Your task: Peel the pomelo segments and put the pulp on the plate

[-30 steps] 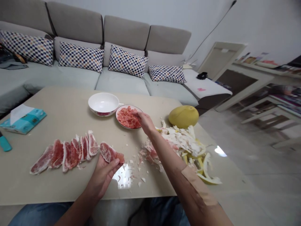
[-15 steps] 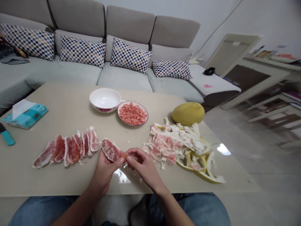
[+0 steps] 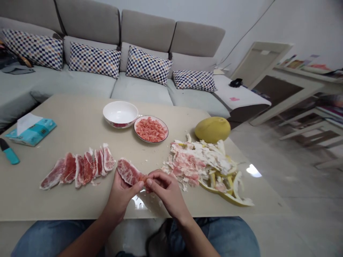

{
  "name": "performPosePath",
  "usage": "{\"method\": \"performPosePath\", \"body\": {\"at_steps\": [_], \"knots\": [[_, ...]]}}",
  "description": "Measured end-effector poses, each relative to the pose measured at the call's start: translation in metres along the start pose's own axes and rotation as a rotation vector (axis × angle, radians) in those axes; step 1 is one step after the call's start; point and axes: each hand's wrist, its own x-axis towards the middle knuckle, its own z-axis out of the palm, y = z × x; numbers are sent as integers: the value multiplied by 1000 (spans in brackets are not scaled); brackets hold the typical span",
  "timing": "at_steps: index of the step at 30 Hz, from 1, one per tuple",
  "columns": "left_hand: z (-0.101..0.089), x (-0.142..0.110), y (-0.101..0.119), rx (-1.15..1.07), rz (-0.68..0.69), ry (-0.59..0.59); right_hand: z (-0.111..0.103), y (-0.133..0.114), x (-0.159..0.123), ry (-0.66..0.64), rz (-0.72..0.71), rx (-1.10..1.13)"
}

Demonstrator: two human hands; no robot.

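My left hand [image 3: 122,195] is closed around a pomelo segment [image 3: 129,172], whose pink flesh shows through whitish membrane. At the segment's right end, the fingertips of my right hand [image 3: 166,189] pinch its edge, close to my left thumb; a bit of bare orange-pink pulp shows there. A row of pomelo segments [image 3: 87,167] lies left of my hands. Beyond them, a dark-rimmed plate [image 3: 136,134] bears small pieces of pink pulp [image 3: 151,129]. To the right of my hands is a heap of peeled membrane and pith [image 3: 191,160].
An unpeeled pomelo [image 3: 213,129] sits behind yellow rind strips [image 3: 235,200] at the right. A white bowl [image 3: 120,112] touches or nearly touches the plate. At the left lie a tissue pack [image 3: 36,132] and a knife with a turquoise handle [image 3: 11,155]. A sofa [image 3: 144,89] stands behind the table.
Both hands stay on the same segment, with the right fingertips still at its right end. The view has shifted slightly; the objects on the table keep their places.
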Motion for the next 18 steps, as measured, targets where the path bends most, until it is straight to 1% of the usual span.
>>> {"method": "performPosePath", "body": {"at_steps": [2, 5, 10, 14, 18], "knots": [[-1, 0, -1, -41, -11, -18, 1, 3, 0, 18, 11, 57], [-2, 1, -2, -92, -19, -10, 3, 8, -1, 55, 24, 129], [-1, 2, -1, -138, -30, -9, 5, 17, -2, 65, 76, 319], [0, 1, 1, -147, -30, -24, 4, 19, -1, 44, 166, 518], [-1, 0, 2, -147, -29, -47, 2, 18, -2, -4, 228, 624]]}}
